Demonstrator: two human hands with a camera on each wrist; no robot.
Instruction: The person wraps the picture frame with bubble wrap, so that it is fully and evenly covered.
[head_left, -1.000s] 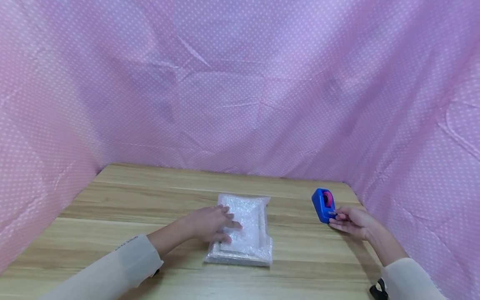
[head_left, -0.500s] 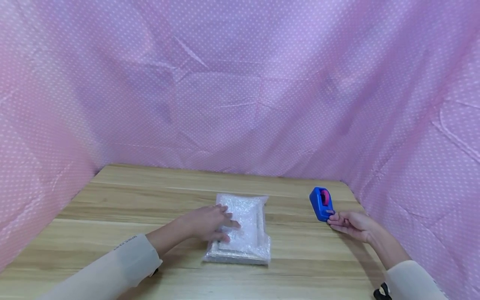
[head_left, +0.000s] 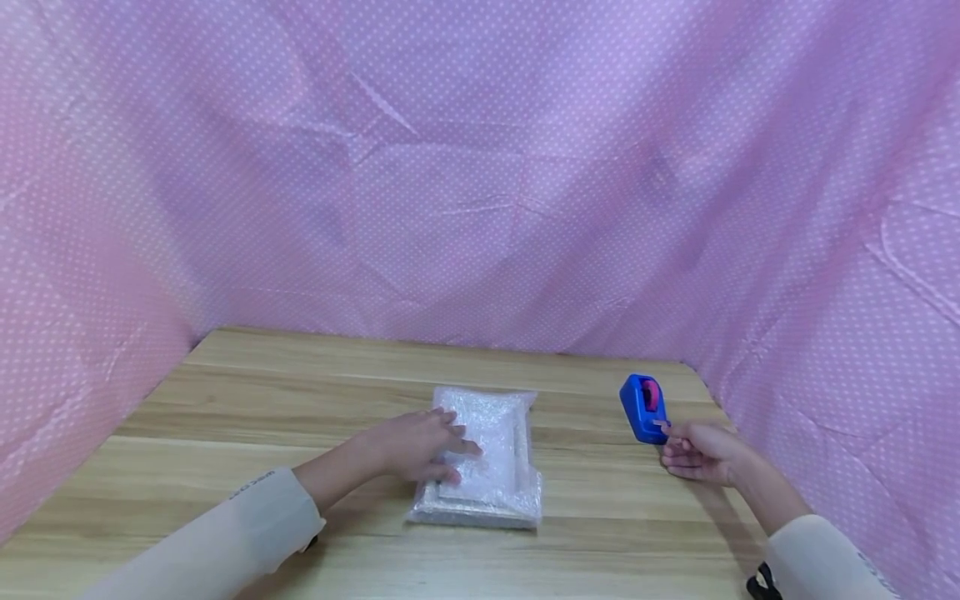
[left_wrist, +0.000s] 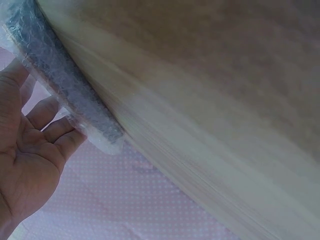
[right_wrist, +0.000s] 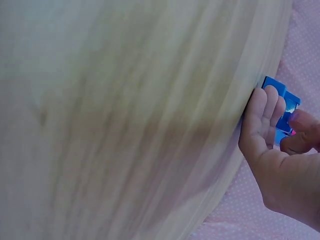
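On the table lies a flat package in clear bubble wrap [head_left: 491, 454], which looks like a framed, layered rectangle inside. My left hand [head_left: 427, 446] rests on its left side with spread fingers; the left wrist view shows the fingers behind the wrapped edge [left_wrist: 65, 75]. Farther right stands a blue tape dispenser [head_left: 639, 408] with a pink core. My right hand [head_left: 701, 452] is at its near, cutting end. One fingertip touches that end from above and the other fingers are bent below it. Whether a tape end is pinched is too small to tell.
The light wood table [head_left: 300, 383] carries the package in the middle and the dispenser near its right edge. Pink dotted cloth [head_left: 480, 183] hangs close behind the table and along both sides.
My right fingers have shifted at the dispenser's cutting end: one now reaches over the top while the others are bent below. The left hand and package look the same.
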